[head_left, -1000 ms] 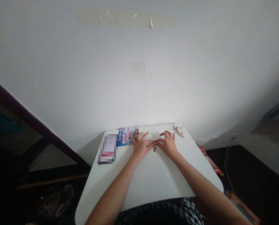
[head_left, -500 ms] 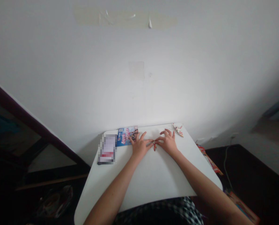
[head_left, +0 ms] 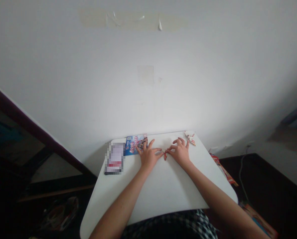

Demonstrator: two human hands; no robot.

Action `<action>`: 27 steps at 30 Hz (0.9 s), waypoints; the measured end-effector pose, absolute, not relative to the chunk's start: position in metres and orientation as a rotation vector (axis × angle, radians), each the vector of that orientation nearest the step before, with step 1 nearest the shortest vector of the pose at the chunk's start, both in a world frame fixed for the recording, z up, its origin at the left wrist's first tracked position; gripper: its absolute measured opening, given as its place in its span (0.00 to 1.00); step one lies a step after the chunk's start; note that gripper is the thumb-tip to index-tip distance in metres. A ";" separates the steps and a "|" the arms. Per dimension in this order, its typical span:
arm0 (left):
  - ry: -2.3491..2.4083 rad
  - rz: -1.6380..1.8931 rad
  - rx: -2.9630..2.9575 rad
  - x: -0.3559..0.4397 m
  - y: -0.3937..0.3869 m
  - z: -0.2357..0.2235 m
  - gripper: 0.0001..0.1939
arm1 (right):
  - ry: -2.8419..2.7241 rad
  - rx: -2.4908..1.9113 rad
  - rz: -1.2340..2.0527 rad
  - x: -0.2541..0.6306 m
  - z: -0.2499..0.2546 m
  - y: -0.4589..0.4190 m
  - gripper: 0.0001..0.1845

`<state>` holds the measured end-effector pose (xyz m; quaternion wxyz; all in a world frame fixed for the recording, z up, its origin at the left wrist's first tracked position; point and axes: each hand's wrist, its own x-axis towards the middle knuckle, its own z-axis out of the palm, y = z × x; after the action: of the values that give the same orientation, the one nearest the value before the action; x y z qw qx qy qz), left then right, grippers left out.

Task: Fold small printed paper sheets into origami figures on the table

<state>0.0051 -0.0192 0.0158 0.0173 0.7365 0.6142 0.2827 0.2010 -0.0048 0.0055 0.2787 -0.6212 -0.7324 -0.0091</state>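
Note:
A small pointed red piece [head_left: 165, 156], apparently folded paper, lies at the middle of the white table [head_left: 163, 186]. My left hand [head_left: 149, 156] meets its left side with thumb and index fingertips, the other fingers spread. From the right, my right hand [head_left: 180, 152] pinches its upper end between thumb and index finger, other fingers raised and curled. The fingertips partly hide the piece. Just behind my left hand lies a blue printed leaflet [head_left: 131, 148] with white and red lettering. A crumpled white and red paper scrap [head_left: 189, 137] sits beyond my right hand.
A phone-like object [head_left: 115, 158], blurred by pixelation, rests at the table's left. The white wall [head_left: 163, 99] rises right behind the table. Red printed packages [head_left: 224, 170] and a cable [head_left: 240, 169] are at the right. A dark purple frame edge [head_left: 39, 127] slants at the left.
My fingers have shifted slightly at the red piece, and the left fingertips are a little farther from the right ones. The view has moved very slightly.

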 end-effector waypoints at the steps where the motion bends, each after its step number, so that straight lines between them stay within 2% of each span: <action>1: 1.898 0.897 2.290 0.005 -0.020 0.017 0.11 | -1.957 -1.670 -0.027 0.201 0.005 -0.005 0.12; 27: 1.932 0.957 2.297 0.004 -0.017 0.009 0.10 | -1.902 -1.658 0.009 0.200 -0.001 -0.004 0.11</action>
<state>0.0042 -0.0167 0.0086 -0.0043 0.7290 0.6133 0.3039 0.2000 -0.0039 -0.0009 0.3043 -0.6260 -0.7180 0.0035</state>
